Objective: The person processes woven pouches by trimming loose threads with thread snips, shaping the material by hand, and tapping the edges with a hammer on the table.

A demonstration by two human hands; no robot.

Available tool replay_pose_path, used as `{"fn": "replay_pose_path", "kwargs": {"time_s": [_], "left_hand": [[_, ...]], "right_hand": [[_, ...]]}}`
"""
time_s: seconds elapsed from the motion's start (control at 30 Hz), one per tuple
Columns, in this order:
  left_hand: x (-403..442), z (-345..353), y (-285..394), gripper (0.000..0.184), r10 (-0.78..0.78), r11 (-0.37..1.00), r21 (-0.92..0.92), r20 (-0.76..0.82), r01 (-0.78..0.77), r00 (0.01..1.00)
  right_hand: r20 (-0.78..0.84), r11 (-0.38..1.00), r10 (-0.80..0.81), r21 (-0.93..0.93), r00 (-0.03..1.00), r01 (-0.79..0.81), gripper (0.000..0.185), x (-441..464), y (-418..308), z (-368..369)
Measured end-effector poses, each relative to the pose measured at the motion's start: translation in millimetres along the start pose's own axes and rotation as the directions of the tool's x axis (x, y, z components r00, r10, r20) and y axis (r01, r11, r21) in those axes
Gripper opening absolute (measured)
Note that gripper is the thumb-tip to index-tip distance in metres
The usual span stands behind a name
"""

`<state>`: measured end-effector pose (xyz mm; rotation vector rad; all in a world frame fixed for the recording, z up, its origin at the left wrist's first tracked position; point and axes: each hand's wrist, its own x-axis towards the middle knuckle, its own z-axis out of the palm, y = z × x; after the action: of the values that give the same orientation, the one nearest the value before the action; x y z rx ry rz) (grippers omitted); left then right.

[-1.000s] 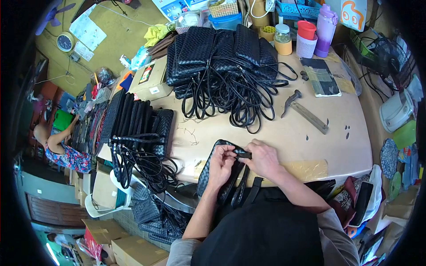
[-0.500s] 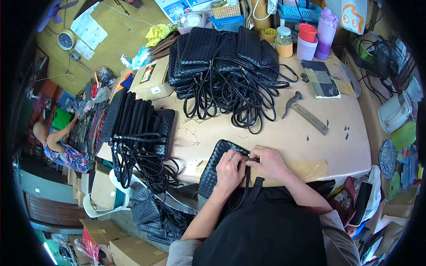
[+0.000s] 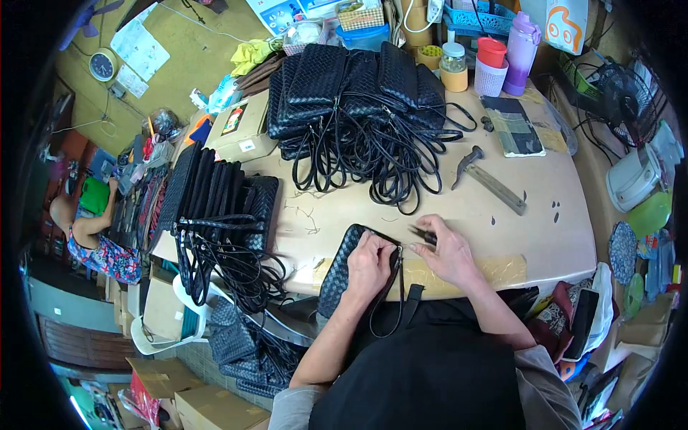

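Observation:
In the head view, a black woven pouch (image 3: 337, 276) lies at the near table edge, tilted. My left hand (image 3: 369, 266) grips its zipped edge near the strap end, fingers closed. From there a thin black wrist strap (image 3: 387, 326) loops down over the edge toward my lap. Just right of the pouch, my right hand (image 3: 451, 254) is closed around a small dark two-pronged tool (image 3: 424, 233) that looks like thread snips. Its tips point left and stand apart from the pouch. My right palm hides part of the tool.
Stacked black woven pouches (image 3: 344, 93) with looped straps fill the table's back; another row (image 3: 222, 193) stands left. A hammer (image 3: 494, 188) and dark notebook (image 3: 514, 125) lie right. Bottles and cups (image 3: 491, 75) line the back. A person (image 3: 100, 236) is at the far left.
My right hand has moved right, away from the pouch's strap end, and the dark tool now shows in it. My left hand keeps its hold on the pouch. The person at left has shifted an arm.

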<state>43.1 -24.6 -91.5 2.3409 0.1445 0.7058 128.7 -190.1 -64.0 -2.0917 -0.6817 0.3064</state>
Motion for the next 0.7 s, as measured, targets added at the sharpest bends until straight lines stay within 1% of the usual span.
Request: {"fn": "replay_pose_path", "kwargs": {"time_s": [0.03, 0.07, 0.1, 0.13, 0.17, 0.23, 0.27, 0.3, 0.33, 0.37, 0.4, 0.43, 0.47, 0.53, 0.6, 0.63, 0.67, 0.7], "left_hand": [[-0.3, -3.8, -1.7, 0.006, -0.002, 1.000, 0.000, 0.000, 0.002, 1.000], [-0.7, -7.8, -2.9, 0.006, -0.138, 0.985, -0.088, 0.078, 0.145, 0.987], [-0.6, -11.1, -4.2, 0.007, -0.261, 0.944, -0.163, 0.166, 0.288, 0.951], [-4.7, -9.4, -14.4, 0.010, -0.296, 0.901, -0.270, 0.190, 0.340, 0.936], [-6.8, -8.6, -18.6, 0.010, -0.296, 0.902, -0.266, 0.192, 0.340, 0.936], [-6.2, -8.8, -19.3, 0.012, -0.334, 0.829, -0.398, 0.210, 0.393, 0.919], [-6.2, -9.3, -16.0, 0.011, -0.371, 0.812, -0.395, 0.220, 0.430, 0.902], [-5.7, -9.6, -14.7, 0.011, -0.374, 0.811, -0.394, 0.219, 0.432, 0.901], [-5.4, -9.6, -14.0, 0.011, -0.360, 0.845, -0.342, 0.203, 0.411, 0.911], [-5.7, -9.4, -13.1, 0.011, -0.345, 0.876, -0.288, 0.189, 0.387, 0.919], [-6.1, -9.2, -11.9, 0.011, -0.345, 0.876, -0.286, 0.193, 0.389, 0.919], [-6.0, -8.7, -10.5, 0.015, -0.317, 0.892, -0.277, 0.183, 0.358, 0.931], [-5.7, -8.2, -9.5, 0.019, -0.289, 0.906, -0.268, 0.170, 0.327, 0.942], [-8.0, -5.3, -12.7, 0.018, -0.265, 0.920, -0.256, 0.149, 0.296, 0.953], [-9.3, -5.0, -15.4, 0.018, -0.239, 0.933, -0.242, 0.132, 0.265, 0.962], [-9.3, -5.9, -16.3, 0.017, -0.322, 0.848, -0.390, 0.161, 0.360, 0.933], [-9.8, -7.4, -16.7, 0.017, -0.395, 0.729, -0.523, 0.205, 0.442, 0.895], [-9.2, -14.7, -16.6, 0.014, -0.457, 0.603, -0.609, 0.267, 0.516, 0.849]], "right_hand": [[0.002, 1.000, 0.001, 0.000, 1.000, -0.001, 0.045, -1.0, -1.9, 1.7], [-0.006, 0.998, -0.037, -0.045, 0.999, 0.036, 0.045, -1.6, -6.5, 4.9], [-0.014, 0.993, -0.076, -0.090, 0.997, 0.074, 0.045, -1.9, -10.6, 8.6], [-0.053, 0.994, -0.073, -0.089, 0.996, 0.068, 0.044, -3.0, -12.5, 14.0], [-0.054, 0.994, -0.073, -0.085, 0.996, 0.068, 0.044, -3.5, -12.5, 14.0], [-0.019, 0.976, -0.137, -0.171, 0.990, 0.132, 0.037, -4.9, -10.4, 11.0], [-0.017, 0.976, -0.139, -0.170, 0.990, 0.134, 0.037, -5.3, -8.5, 9.9], [0.035, 0.976, -0.136, -0.166, 0.990, 0.140, 0.032, -6.6, -6.6, 9.3], [0.086, 0.976, -0.131, -0.162, 0.988, 0.144, 0.027, -8.2, -5.5, 9.4], [0.088, 0.977, -0.129, -0.160, 0.988, 0.142, 0.027, -9.6, -5.5, 12.9], [0.051, 0.976, -0.129, -0.168, 0.990, 0.136, 0.025, -10.8, -6.0, 18.9], [0.013, 0.976, -0.129, -0.176, 0.992, 0.129, 0.023, -11.4, -7.0, 22.6], [0.012, 0.976, -0.129, -0.176, 0.992, 0.129, 0.023, -11.6, -8.9, 22.9], [0.034, 0.982, -0.078, -0.169, 0.996, 0.083, 0.022, -11.7, -12.7, 22.3], [0.051, 0.976, -0.088, -0.195, 0.995, 0.096, 0.023, -9.2, -7.5, 27.3], [0.067, 0.969, -0.093, -0.221, 0.993, 0.106, 0.023, -8.5, -4.4, 29.3], [0.065, 0.970, -0.092, -0.221, 0.994, 0.104, 0.023, -9.4, -2.3, 29.4], [0.049, 0.992, -0.068, -0.103, 0.996, 0.073, 0.025, -9.4, -0.4, 28.6]]}}
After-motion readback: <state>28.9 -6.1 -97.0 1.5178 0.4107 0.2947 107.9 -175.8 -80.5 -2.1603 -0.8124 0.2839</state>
